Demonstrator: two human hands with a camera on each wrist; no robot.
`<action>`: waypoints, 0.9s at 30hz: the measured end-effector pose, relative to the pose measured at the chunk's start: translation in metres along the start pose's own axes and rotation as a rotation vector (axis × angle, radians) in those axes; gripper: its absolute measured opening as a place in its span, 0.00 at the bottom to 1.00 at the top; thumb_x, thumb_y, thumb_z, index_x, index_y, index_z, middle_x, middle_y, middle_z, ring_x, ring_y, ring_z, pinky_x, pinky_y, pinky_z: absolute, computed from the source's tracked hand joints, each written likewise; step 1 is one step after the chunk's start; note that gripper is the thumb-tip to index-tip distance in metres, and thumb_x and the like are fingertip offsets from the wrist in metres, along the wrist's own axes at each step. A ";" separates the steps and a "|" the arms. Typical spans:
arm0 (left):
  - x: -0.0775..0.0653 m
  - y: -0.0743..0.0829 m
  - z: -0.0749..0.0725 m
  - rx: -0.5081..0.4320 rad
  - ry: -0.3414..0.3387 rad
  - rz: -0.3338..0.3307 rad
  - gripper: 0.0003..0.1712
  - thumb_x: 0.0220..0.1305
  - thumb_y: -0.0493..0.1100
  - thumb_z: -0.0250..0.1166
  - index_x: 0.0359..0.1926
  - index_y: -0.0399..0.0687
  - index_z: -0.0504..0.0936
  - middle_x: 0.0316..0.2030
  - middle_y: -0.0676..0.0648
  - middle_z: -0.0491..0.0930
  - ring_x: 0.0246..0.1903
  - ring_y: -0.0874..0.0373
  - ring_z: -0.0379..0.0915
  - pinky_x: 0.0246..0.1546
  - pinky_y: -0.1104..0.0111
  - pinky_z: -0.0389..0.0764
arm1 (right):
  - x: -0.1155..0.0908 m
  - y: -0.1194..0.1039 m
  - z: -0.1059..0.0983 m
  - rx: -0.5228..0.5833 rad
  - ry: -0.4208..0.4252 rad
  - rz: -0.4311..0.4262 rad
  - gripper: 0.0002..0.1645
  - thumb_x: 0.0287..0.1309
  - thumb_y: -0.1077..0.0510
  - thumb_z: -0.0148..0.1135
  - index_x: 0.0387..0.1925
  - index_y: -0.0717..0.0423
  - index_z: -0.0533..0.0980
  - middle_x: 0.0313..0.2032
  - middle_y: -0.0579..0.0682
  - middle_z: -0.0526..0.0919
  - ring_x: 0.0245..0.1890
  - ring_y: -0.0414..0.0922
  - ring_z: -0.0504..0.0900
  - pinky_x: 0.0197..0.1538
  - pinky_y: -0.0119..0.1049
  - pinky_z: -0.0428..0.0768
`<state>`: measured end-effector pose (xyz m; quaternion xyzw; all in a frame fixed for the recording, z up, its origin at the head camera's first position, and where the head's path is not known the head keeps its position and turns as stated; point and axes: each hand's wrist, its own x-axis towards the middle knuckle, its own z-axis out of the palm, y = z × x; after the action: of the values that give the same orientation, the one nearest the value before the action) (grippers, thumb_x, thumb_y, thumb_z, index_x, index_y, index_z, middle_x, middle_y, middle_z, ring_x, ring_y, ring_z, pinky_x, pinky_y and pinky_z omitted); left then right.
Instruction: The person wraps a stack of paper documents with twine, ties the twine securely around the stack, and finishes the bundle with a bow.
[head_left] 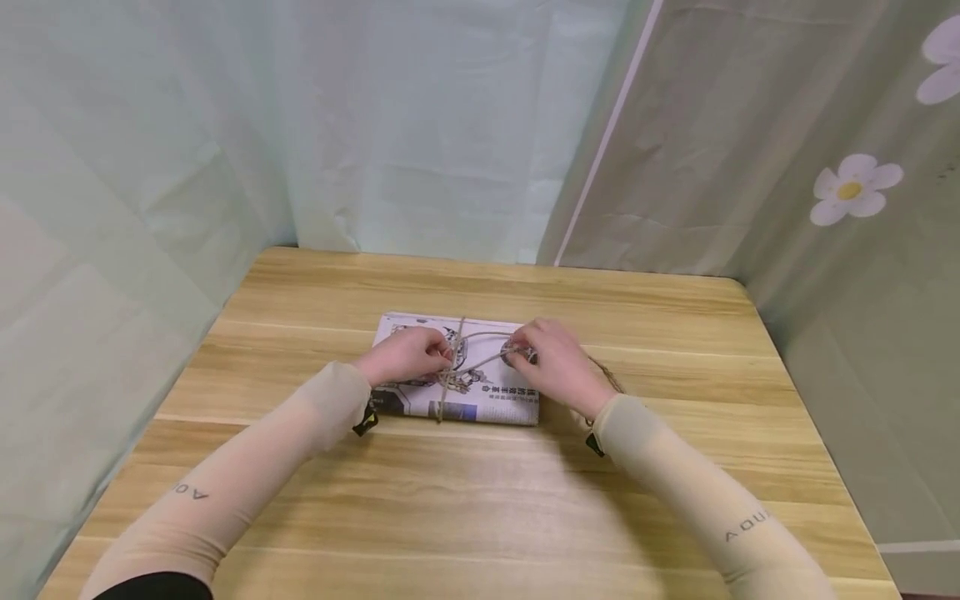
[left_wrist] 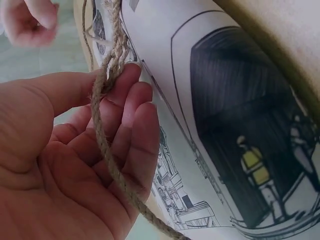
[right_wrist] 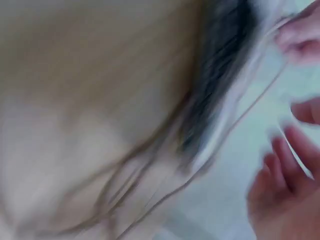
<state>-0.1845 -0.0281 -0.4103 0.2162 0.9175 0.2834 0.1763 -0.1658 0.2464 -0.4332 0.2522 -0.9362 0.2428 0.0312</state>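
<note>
A folded newspaper bundle (head_left: 420, 404) lies on the table, with twine (head_left: 441, 400) running across its middle. My left hand (head_left: 408, 357) is over the bundle's left half. Between thumb and index finger it pinches the twine (left_wrist: 116, 55) where strands bunch together; one strand (left_wrist: 107, 145) crosses in front of its other fingers. My right hand (head_left: 558, 367) is above the bundle's right end, near a loop of twine. In the blurred right wrist view, a gap shows between the thumb and fingers (right_wrist: 287, 150) of that hand. Loose twine strands (right_wrist: 125, 175) trail beside the bundle there.
The wooden table (head_left: 465, 500) extends around the bundle on every side. A pale curtain (head_left: 450, 125) hangs behind its back edge, and a grey-brown flowered curtain (head_left: 690, 142) stands at the back right. More twine (head_left: 609, 375) pokes out beyond my right hand.
</note>
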 end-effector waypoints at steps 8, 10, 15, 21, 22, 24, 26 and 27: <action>0.002 -0.001 0.002 0.006 0.019 0.023 0.04 0.68 0.41 0.67 0.37 0.45 0.84 0.28 0.52 0.80 0.29 0.59 0.73 0.34 0.66 0.75 | 0.003 -0.046 0.035 -0.108 -0.157 -0.076 0.19 0.65 0.39 0.65 0.47 0.46 0.85 0.40 0.42 0.84 0.41 0.42 0.82 0.44 0.39 0.82; 0.002 -0.002 0.003 0.003 0.019 0.031 0.04 0.68 0.41 0.67 0.36 0.45 0.83 0.26 0.52 0.78 0.27 0.59 0.72 0.32 0.66 0.74 | 0.005 -0.050 0.041 -0.110 -0.150 -0.051 0.18 0.64 0.40 0.66 0.46 0.46 0.85 0.39 0.42 0.84 0.39 0.42 0.83 0.43 0.39 0.82; 0.002 -0.003 0.005 -0.011 0.010 0.012 0.03 0.67 0.40 0.67 0.36 0.46 0.83 0.27 0.52 0.79 0.27 0.59 0.72 0.31 0.66 0.74 | 0.010 -0.053 0.046 -0.113 -0.146 -0.051 0.08 0.65 0.48 0.68 0.40 0.47 0.85 0.35 0.42 0.83 0.35 0.42 0.82 0.41 0.39 0.82; 0.005 0.000 0.006 -0.093 -0.004 -0.007 0.03 0.65 0.38 0.65 0.39 0.45 0.81 0.34 0.49 0.80 0.32 0.56 0.73 0.33 0.65 0.76 | 0.008 -0.051 0.047 -0.138 -0.147 -0.058 0.07 0.67 0.53 0.66 0.41 0.50 0.84 0.35 0.44 0.82 0.36 0.44 0.81 0.42 0.41 0.82; 0.006 0.000 0.006 -0.120 -0.004 -0.014 0.04 0.64 0.38 0.64 0.40 0.45 0.80 0.35 0.48 0.80 0.33 0.56 0.73 0.34 0.64 0.77 | 0.007 -0.051 0.047 -0.138 -0.145 -0.059 0.07 0.67 0.53 0.66 0.40 0.51 0.83 0.34 0.45 0.82 0.36 0.44 0.81 0.43 0.41 0.82; 0.008 0.001 0.007 -0.183 -0.003 -0.029 0.05 0.67 0.39 0.63 0.41 0.44 0.79 0.35 0.47 0.79 0.34 0.55 0.74 0.35 0.64 0.77 | 0.005 -0.049 0.048 -0.150 -0.141 -0.062 0.06 0.67 0.53 0.65 0.38 0.50 0.82 0.32 0.44 0.81 0.35 0.44 0.80 0.42 0.41 0.82; 0.010 0.002 0.006 -0.229 0.011 -0.038 0.07 0.69 0.43 0.63 0.42 0.44 0.78 0.35 0.46 0.78 0.34 0.54 0.73 0.35 0.63 0.76 | 0.003 -0.049 0.046 -0.162 -0.135 -0.066 0.06 0.67 0.54 0.64 0.34 0.50 0.81 0.31 0.44 0.80 0.33 0.44 0.79 0.41 0.40 0.81; 0.011 0.002 0.006 -0.245 0.019 -0.036 0.09 0.70 0.44 0.64 0.42 0.43 0.78 0.36 0.46 0.78 0.34 0.54 0.73 0.36 0.64 0.76 | 0.001 -0.048 0.045 -0.167 -0.129 -0.072 0.06 0.67 0.54 0.64 0.33 0.50 0.79 0.30 0.44 0.79 0.32 0.44 0.78 0.41 0.40 0.80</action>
<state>-0.1902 -0.0185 -0.4161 0.1740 0.8813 0.3923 0.1978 -0.1407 0.1883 -0.4513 0.2973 -0.9435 0.1460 0.0005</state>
